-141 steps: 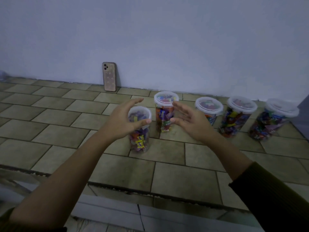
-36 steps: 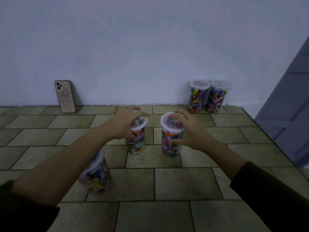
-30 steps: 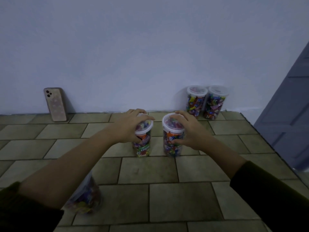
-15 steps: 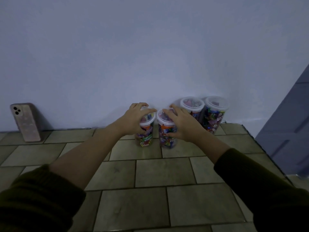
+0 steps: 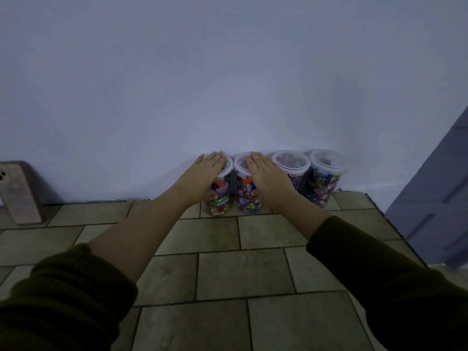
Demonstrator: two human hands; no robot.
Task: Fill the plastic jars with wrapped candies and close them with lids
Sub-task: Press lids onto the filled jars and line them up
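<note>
Tiled floor [image 5: 240, 272] against pale wall [image 5: 228, 84]; both hands' fingers [image 5: 214, 161] straight, flat on two jar lids [image 5: 239, 166]

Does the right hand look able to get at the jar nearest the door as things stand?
Probably yes. The right hand lies flat on the second jar in the same row; only the third jar stands between, and the end jar is uncovered from above.

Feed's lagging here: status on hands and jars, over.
Left hand flat on leftmost jar, right hand flat on second jar. Third jar, fourth jar lidded alongside, all at wall. Nothing blocking.
</note>
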